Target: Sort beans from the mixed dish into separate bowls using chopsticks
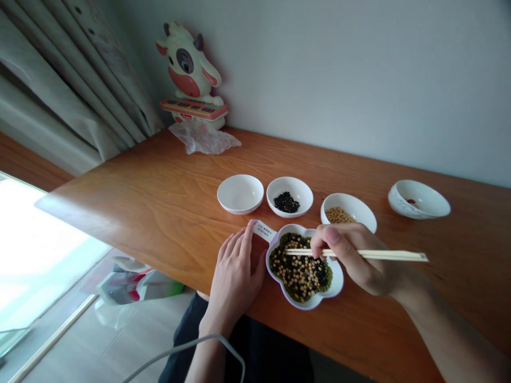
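Observation:
A pair of light wooden chopsticks (383, 255) is in my right hand (355, 255), fingers closed round them. Their tips reach into a lobed white dish with a purple rim (337, 279), which holds mixed tan, black and green beans (301, 271). My left hand (237, 271) rests flat on the table beside the dish, fingers stretched out and holding nothing. Its index fingertip lies at the dish's labelled handle (264, 231). Behind stand a white bowl with black beans (286, 202) and a white bowl with tan beans (339, 215), partly covered by my right hand.
A bare white bowl (240, 194) stands at the left of the row. Another white bowl (419, 199) with small reddish bits is farther right. A cow toy with a keyboard (194, 80) and a crumpled plastic bag (203, 138) sit by the wall. A grey cable (191, 344) crosses my left forearm.

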Available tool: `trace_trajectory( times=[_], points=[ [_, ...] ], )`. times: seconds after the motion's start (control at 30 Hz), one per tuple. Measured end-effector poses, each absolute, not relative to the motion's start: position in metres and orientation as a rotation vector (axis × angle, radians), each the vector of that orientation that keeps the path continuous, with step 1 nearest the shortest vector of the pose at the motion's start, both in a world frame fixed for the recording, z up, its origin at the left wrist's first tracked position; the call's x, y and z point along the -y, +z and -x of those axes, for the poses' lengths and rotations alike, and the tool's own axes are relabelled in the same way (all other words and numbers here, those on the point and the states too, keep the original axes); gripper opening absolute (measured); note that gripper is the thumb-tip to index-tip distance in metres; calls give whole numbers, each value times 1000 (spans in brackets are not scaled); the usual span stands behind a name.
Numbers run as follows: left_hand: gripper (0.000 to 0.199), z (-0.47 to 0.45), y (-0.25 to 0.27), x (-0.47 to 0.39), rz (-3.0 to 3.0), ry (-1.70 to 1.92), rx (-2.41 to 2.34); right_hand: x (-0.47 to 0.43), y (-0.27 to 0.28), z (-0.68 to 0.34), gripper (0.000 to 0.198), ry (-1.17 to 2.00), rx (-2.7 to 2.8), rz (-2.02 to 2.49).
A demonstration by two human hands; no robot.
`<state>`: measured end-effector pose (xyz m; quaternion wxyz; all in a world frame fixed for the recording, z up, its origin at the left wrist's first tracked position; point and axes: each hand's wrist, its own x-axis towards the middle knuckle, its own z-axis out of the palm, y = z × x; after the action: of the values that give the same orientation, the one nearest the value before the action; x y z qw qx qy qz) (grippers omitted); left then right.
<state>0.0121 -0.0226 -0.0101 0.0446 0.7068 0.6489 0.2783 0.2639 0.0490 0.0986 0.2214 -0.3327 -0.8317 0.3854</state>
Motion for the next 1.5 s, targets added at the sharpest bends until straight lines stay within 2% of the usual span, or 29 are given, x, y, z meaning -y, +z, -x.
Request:
trace_trajectory(
  times=[0.43, 1.5],
  points=[
    [73, -12, -9, 23, -2146, 849, -1978, -50, 96, -262, 62, 1089, 2267, 931],
    [72, -12, -10, 22, -2152, 865, -1963, -53, 103, -263, 68, 1062, 2248, 978]
  ],
)
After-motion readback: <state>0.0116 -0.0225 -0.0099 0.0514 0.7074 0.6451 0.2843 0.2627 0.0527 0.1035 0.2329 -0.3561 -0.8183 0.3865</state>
